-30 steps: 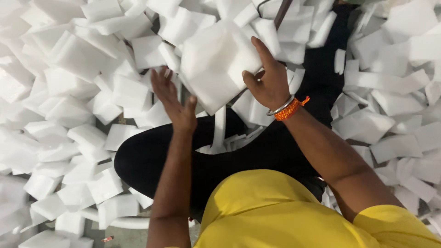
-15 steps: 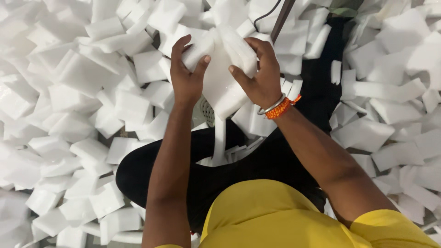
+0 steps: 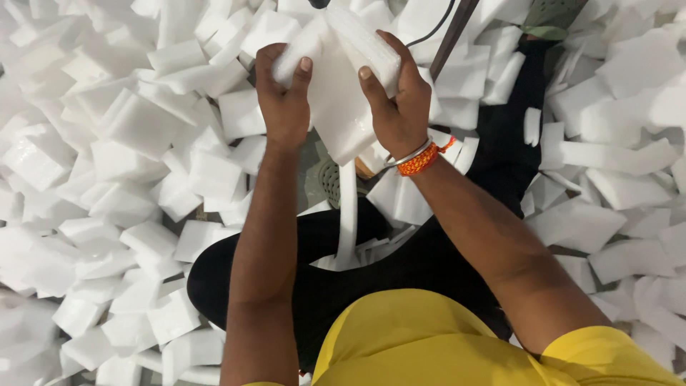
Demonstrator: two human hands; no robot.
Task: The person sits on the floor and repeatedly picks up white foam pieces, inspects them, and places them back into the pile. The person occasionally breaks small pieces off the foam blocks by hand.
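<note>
Nearest the camera, at six o'clock, I am seeing the yellow shirt (image 3: 429, 343) and, just beyond it, the black trousers (image 3: 321, 271) of folded legs. Both forearms are reaching up toward twelve o'clock.

The left hand (image 3: 284, 104) is closing around the left edge of a white foam block (image 3: 336, 86), thumb on the near face and fingers wrapping behind. The right hand (image 3: 396, 107) is gripping the right edge the same way, with an orange thread and a metal bangle (image 3: 418, 159) sitting at its wrist. The block is being held up between the two hands at about twelve o'clock, above the lap, and it is looking bent or folded in the middle, though the white on white is making that hard for me to judge. A thin white strip (image 3: 348, 214) is hanging straight down from it toward the lap.

All around, from seven through eleven o'clock and from one through five, loose foam pieces (image 3: 128, 179) are lying heaped on the floor. At one o'clock a dark pole (image 3: 454, 32) is slanting up out of view with a black cable (image 3: 437, 25) beside it, and a green sandal (image 3: 550, 18) is showing at the top right.

My worry is that the block may tear unevenly if the hands pull with unequal force, or that the dangling strip may snap off and vanish among the look-alike scraps.
</note>
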